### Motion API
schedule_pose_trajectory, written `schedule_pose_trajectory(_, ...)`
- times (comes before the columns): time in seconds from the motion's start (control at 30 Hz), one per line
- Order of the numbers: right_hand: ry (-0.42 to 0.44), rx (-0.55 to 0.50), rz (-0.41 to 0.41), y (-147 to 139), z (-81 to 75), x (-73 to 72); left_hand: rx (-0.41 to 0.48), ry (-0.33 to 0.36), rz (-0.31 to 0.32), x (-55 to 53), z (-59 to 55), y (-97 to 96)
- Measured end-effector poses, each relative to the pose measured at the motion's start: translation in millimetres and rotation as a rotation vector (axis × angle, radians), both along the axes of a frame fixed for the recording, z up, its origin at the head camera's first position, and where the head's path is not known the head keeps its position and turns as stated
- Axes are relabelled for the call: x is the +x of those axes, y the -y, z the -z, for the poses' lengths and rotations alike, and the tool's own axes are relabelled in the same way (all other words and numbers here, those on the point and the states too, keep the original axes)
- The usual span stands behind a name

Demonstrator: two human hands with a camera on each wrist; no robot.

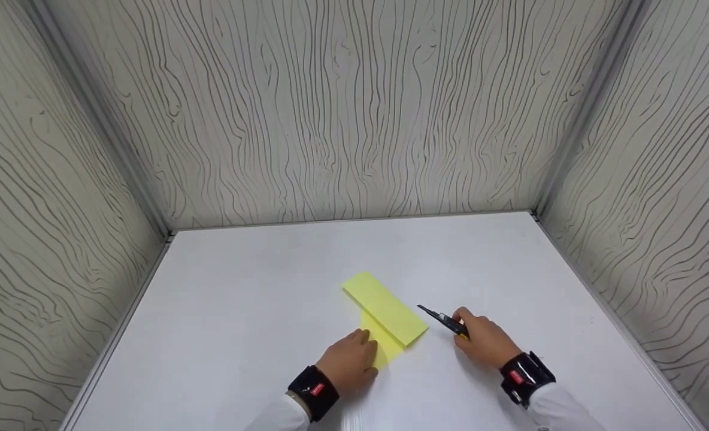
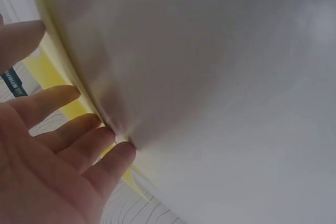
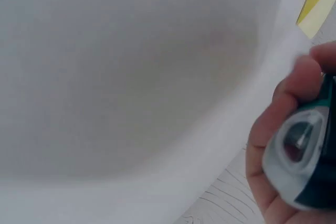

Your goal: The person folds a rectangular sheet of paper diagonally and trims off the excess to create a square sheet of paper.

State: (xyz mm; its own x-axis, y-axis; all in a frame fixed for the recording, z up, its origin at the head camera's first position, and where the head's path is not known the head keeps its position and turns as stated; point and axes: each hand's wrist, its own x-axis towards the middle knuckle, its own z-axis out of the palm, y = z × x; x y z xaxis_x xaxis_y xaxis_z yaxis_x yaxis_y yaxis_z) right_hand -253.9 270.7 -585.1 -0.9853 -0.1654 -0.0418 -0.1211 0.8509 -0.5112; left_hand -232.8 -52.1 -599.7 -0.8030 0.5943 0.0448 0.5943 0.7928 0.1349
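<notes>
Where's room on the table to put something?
Left of the paper, to the table's left edge; behind the paper, to the wall; right of the right hand, to the right edge. Crowded: around paper, left hand and knife.

Between one desk's (image 1: 241,287) side edges were two hands (image 1: 350,362) (image 1: 487,342), two wristbands (image 1: 314,392) (image 1: 527,377), one knife (image 1: 452,323), one paper (image 1: 385,308); beyond, three walls (image 1: 354,114) (image 1: 49,227) (image 1: 660,179).

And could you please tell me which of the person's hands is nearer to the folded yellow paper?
Left: the left hand touches the near part of the yellow paper, while the right hand is apart from it, to its right, holding a cutter.
</notes>
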Motion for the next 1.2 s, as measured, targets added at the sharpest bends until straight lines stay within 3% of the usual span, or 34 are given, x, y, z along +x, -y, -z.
schedule_pose_trajectory(0.17, 0.041, 0.022, -0.038, 8, 3.7, 6.6, 0.026, 0.003, -0.016, 0.4, 3.9, 1.0)
schedule_pose_trajectory(0.43, -0.117, 0.058, -0.24, 17, 3.6, 19.6, 0.011, 0.009, -0.018, -1.1, 3.2, 1.6)
schedule_pose_trajectory(0.8, -0.115, 0.078, -0.399, 20, 13.5, 25.8, 0.033, 0.017, -0.015, 1.0, -2.6, 1.7)
schedule_pose_trajectory(0.93, -0.08, 0.07, -0.399, 18, 16.2, 26.9, 0.033, 0.032, -0.025, 2.0, -3.1, 1.0)
schedule_pose_trajectory(1.2, -0.088, 0.115, -0.301, 9, 21.4, 22.1, 0.02, 0.021, -0.014, 0.2, 0.2, 1.6)
